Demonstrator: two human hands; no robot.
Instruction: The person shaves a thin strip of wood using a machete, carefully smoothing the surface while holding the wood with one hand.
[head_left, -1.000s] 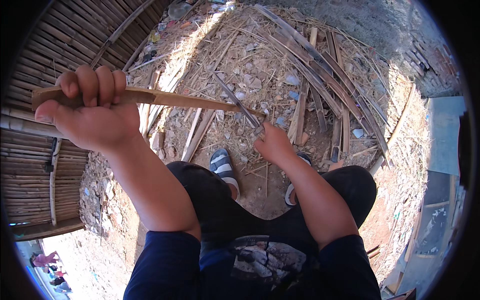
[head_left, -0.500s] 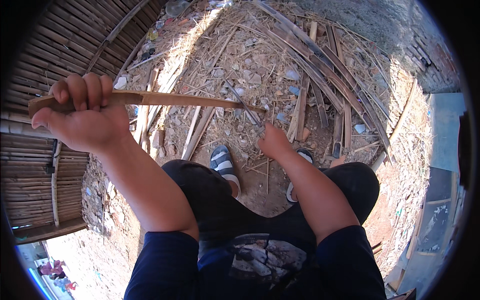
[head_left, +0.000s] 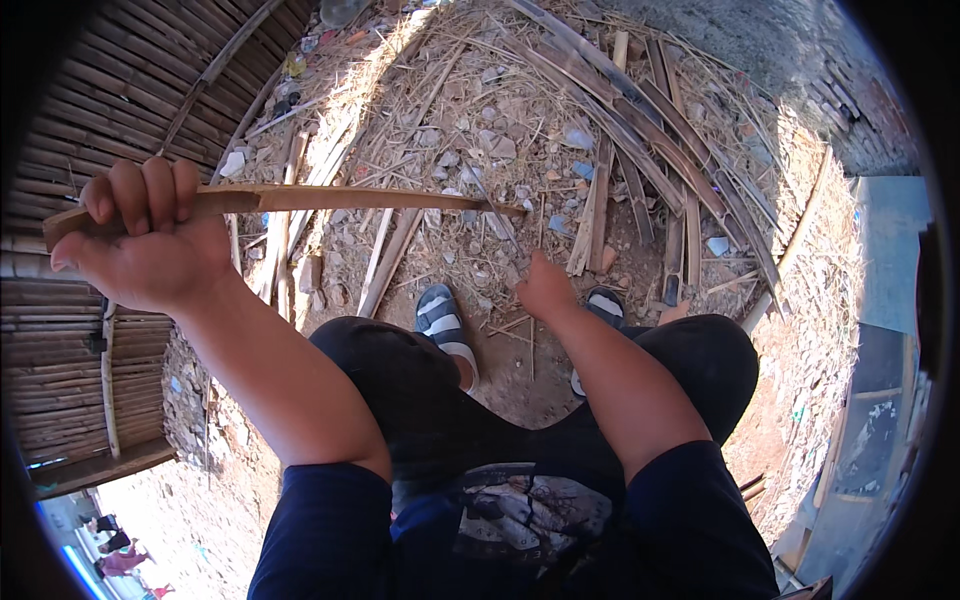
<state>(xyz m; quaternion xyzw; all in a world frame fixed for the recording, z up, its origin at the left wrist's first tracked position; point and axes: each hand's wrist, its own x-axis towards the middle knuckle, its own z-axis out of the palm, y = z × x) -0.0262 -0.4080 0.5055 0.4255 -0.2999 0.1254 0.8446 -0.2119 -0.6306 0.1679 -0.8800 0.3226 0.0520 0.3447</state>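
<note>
Left hand: the left hand (head_left: 150, 240), raised at about nine o'clock, is clenched around the thick end of a bamboo strip (head_left: 340, 200), fingers curled over the top.
Right hand: the right hand (head_left: 545, 290), just right of centre, is closed in a fist; a thin dark blade-like piece (head_left: 495, 215) rises from it toward eleven o'clock, though the view is too poor to say surely what it is.
Bamboo strip: it runs level from the left hand toward three o'clock, thinning to a tip that meets the dark piece above the right hand.
Legs: dark trousers (head_left: 420, 390) fill the lower middle, knees bent.
Feet: a striped sandal (head_left: 440, 320) sits at centre, and a second sandal (head_left: 605, 305) lies just right of the right hand.
Ground: bare earth with stones and dry straw (head_left: 470, 140) spreads toward twelve o'clock.
Split lengths: long bamboo slats (head_left: 640, 140) lie fanned at one o'clock.
Wall: a bamboo screen (head_left: 110, 100) curves along ten o'clock.
</note>
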